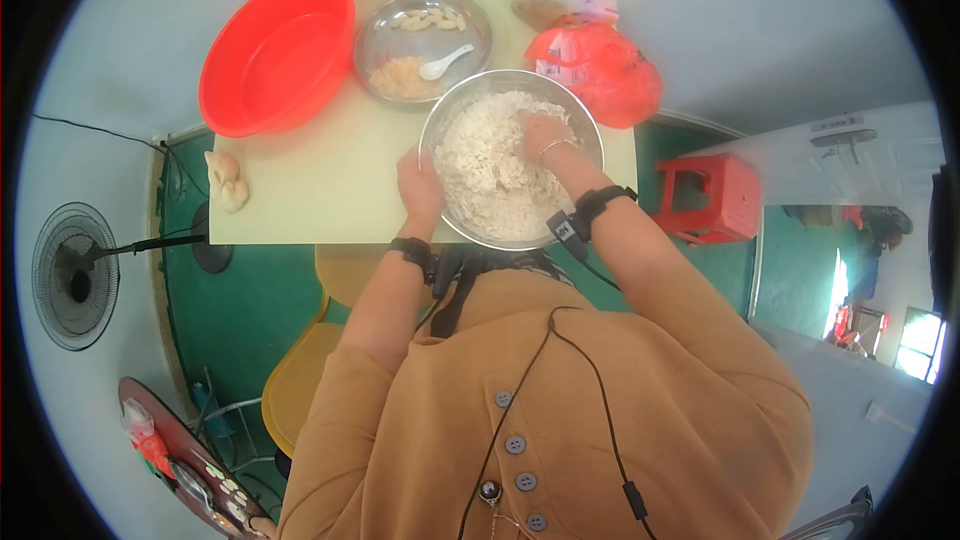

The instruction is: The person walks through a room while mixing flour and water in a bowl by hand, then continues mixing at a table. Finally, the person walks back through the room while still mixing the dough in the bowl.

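A wide metal bowl [592,135] stands at the front of the table, filled with pale, crumbly floury dough [480,150]. My left hand [420,183] holds the bowl's left side, fingers closed at the rim. Inside the bowl, on the right, my right hand [546,137] is sunk into the dough with its fingers curled and partly buried. Behind the bowl sits a round metal tray [440,58]. On it are a white spoon [447,62], a heap of orange-tan shreds or crumbs [402,78] and several pale, elongated pieces [432,19].
A red plastic basin [278,55] stands at the table's back left, and pale bulb-shaped items [228,182] lie at its left edge. Red plastic bags [600,70] sit at the back right. A red stool [708,198], a yellow chair [300,380] and a fan [77,276] surround the table.
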`<state>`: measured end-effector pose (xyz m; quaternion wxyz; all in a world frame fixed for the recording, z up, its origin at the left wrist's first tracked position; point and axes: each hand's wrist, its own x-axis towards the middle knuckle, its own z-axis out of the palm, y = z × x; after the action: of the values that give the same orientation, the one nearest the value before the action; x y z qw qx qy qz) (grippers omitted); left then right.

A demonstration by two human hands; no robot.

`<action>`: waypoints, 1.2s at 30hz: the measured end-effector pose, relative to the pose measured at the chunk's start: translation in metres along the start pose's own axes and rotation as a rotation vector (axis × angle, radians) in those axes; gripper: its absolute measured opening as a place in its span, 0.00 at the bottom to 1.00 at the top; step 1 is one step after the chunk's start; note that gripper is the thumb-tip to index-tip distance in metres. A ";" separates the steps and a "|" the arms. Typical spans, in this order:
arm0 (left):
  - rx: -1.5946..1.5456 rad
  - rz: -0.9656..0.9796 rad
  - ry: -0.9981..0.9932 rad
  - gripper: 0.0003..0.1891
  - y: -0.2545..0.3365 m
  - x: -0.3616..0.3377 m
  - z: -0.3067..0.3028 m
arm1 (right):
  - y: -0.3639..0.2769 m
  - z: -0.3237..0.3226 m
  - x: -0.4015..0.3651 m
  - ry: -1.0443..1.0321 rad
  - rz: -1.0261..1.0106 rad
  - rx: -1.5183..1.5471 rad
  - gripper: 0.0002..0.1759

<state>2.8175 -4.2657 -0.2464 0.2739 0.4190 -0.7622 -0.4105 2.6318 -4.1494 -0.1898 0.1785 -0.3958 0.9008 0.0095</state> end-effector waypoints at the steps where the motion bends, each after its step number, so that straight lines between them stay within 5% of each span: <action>1: 0.012 0.003 0.008 0.14 0.003 -0.001 -0.001 | 0.001 0.009 0.003 0.017 -0.009 0.055 0.26; 3: 0.012 -0.002 0.005 0.15 0.002 0.001 -0.001 | 0.001 0.013 0.010 0.035 -0.016 0.110 0.27; 8: 0.013 -0.036 -0.015 0.15 0.003 0.001 -0.001 | -0.004 0.013 -0.013 -0.289 -0.295 -0.093 0.30; 14: -0.012 -0.025 0.000 0.15 -0.001 -0.001 0.001 | 0.009 0.025 -0.063 -0.371 -0.320 -0.206 0.28; 24: -0.074 -0.024 -0.077 0.17 -0.013 0.004 0.005 | 0.022 0.021 -0.024 -0.191 -0.338 -0.202 0.32; 26: -0.097 -0.029 -0.119 0.18 -0.019 0.006 0.006 | 0.016 0.016 -0.018 -0.112 -0.202 -0.124 0.37; 29: -0.147 -0.240 -0.268 0.21 -0.022 0.014 0.002 | 0.015 0.004 -0.009 -0.106 -0.111 0.018 0.41; 31: -0.225 -0.424 -0.542 0.24 -0.014 0.018 -0.009 | 0.014 0.001 -0.010 -0.057 -0.061 0.070 0.43; 36: -0.326 -0.572 -0.620 0.25 -0.038 0.006 0.001 | -0.008 -0.033 -0.038 -0.122 0.030 0.140 0.44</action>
<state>2.8294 -4.2826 -0.2788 -0.0295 0.4213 -0.5872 -0.6905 2.6509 -4.1337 -0.1453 0.2600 -0.3676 0.8925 -0.0266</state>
